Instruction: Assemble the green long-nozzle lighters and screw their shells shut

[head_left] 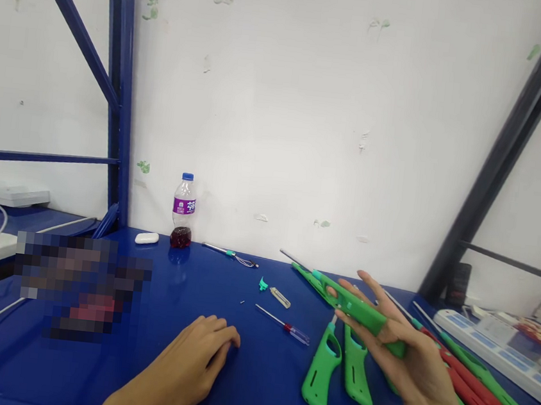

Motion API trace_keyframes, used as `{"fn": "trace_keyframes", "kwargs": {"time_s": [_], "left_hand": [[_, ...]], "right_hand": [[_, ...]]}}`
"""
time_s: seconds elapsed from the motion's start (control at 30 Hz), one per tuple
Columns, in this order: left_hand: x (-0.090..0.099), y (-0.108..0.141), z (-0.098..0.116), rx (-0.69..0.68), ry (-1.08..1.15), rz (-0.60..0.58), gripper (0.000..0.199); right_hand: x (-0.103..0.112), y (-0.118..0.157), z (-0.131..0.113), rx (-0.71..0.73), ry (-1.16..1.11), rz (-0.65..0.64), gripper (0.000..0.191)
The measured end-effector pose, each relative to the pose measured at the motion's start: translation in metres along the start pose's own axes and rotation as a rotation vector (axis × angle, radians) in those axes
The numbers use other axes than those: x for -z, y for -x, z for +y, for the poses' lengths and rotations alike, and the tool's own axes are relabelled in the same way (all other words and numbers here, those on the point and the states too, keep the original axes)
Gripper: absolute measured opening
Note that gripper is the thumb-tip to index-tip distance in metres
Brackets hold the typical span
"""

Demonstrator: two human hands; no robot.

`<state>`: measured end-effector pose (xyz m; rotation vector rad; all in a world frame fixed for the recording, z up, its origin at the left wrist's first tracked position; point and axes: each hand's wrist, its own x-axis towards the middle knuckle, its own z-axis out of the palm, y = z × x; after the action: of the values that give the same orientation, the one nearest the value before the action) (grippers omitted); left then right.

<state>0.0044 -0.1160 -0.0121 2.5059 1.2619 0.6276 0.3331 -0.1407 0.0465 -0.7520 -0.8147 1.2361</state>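
Note:
My right hand (409, 352) grips a green long-nosed lighter (360, 308), its thumb across the handle and some fingers spread. The lighter is raised over the table, its nose to the upper left. Below it lie more green lighters, one (322, 375) and another (357, 373). My left hand (196, 356) rests on the blue table, fingers loosely curled together; nothing shows in it. Between the hands lies a screwdriver (293, 331) with a red and clear handle. Behind it are a clear lighter fuel tank (280, 297) and a small turquoise piece (262, 284).
A bottle (183, 213) of dark drink stands at the back, with a white case (147, 238) and a metal lighter tube with wires (229, 253) nearby. Red lighters (478, 385) and green ones lie at right beside a white power strip (500, 355). A blurred patch covers the left.

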Motion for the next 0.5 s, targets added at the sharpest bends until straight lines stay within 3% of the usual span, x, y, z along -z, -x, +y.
{"fn": "trace_keyframes", "kwargs": {"time_s": [0.23, 0.5], "left_hand": [[-0.001, 0.001, 0.0, 0.002, 0.0, 0.002, 0.03], [0.0, 0.001, 0.001, -0.003, -0.006, -0.004, 0.031]], "right_hand": [[-0.012, 0.0, 0.0, 0.076, -0.001, 0.104, 0.09], [-0.015, -0.001, -0.002, 0.077, -0.013, 0.099, 0.096]]}}
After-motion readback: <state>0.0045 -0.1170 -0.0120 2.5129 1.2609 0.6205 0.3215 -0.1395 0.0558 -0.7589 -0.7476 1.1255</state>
